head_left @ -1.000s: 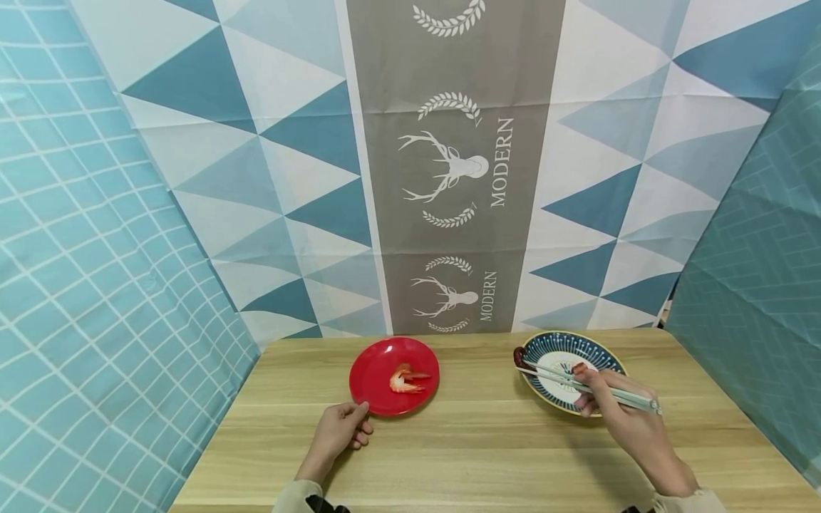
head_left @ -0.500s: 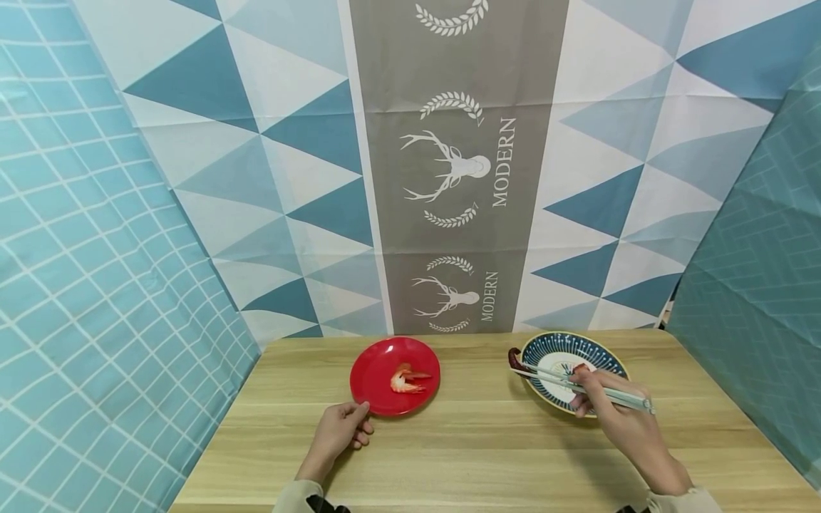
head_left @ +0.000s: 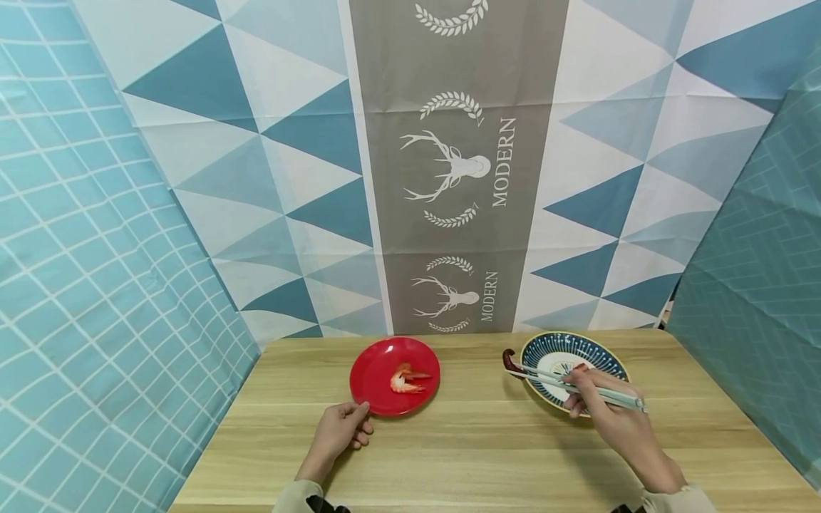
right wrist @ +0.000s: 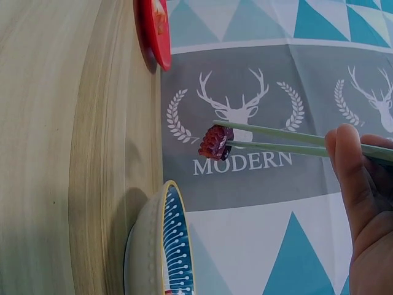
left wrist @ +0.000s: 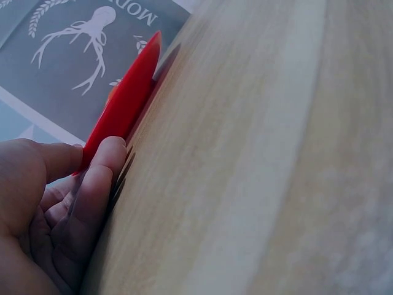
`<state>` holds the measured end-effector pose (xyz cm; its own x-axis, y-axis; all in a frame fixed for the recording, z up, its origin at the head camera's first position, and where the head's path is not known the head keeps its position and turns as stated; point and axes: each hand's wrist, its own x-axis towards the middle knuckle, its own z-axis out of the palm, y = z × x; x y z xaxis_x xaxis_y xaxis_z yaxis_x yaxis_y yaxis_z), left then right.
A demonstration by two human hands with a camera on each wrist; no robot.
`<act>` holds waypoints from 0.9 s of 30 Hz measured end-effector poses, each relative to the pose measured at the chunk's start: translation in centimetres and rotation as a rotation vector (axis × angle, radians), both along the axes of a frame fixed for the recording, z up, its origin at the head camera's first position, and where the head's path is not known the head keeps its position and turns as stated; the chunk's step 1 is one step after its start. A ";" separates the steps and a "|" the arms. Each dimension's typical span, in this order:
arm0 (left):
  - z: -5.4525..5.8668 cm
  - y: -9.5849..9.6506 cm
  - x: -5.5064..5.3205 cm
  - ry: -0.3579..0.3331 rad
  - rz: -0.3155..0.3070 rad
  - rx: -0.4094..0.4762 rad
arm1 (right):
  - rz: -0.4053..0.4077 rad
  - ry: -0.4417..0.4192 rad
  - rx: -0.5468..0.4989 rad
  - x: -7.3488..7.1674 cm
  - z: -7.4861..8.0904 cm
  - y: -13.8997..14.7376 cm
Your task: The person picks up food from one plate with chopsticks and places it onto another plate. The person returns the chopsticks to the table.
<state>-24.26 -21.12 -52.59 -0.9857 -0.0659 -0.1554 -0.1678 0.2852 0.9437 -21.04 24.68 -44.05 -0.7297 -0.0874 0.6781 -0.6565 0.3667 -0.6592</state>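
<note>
My left hand (head_left: 340, 431) pinches the near-left rim of a red plate (head_left: 368, 367), thumb on top and fingers beneath, as the left wrist view shows. A peeled-looking orange shrimp (head_left: 405, 379) lies on that plate. In my right hand (head_left: 618, 420) is a pair of pale green chopsticks (right wrist: 282, 133). Their tips clamp a dark red, curled octopus tentacle (right wrist: 216, 142) with bumpy suckers. The tentacle hangs in the air just left of a blue-and-white patterned bowl (head_left: 541, 347). Behind my right fingers shows a small reddish piece (head_left: 581, 367), mostly hidden.
Both dishes stand on a light wooden table (head_left: 449, 456), near its back edge. A patterned cloth (head_left: 449, 214) hangs right behind it. Blue tiled-pattern cloths close off the left and right sides. A stretch of bare wood separates plate and bowl.
My right hand has shifted left with the chopsticks, carrying the octopus tentacle from over the bowl's left rim to outside it. The left hand and red plate stay put.
</note>
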 end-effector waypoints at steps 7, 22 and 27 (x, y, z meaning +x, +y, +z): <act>0.0 0.0 0.0 0.002 0.002 -0.004 | 0.004 0.007 0.022 -0.1 0.1 -0.1; 0.0 0.0 -0.1 0.011 -0.005 0.001 | 0.025 0.001 0.025 -0.7 0.1 -0.4; -0.1 0.0 -0.1 0.003 0.000 -0.004 | 0.027 -0.009 0.018 -0.7 0.1 -0.5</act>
<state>-24.31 -21.14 -52.64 -0.9861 -0.0662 -0.1523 -0.1651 0.2889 0.9430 -21.74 24.19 -43.94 -0.7327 -0.1191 0.6700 -0.6607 0.3605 -0.6584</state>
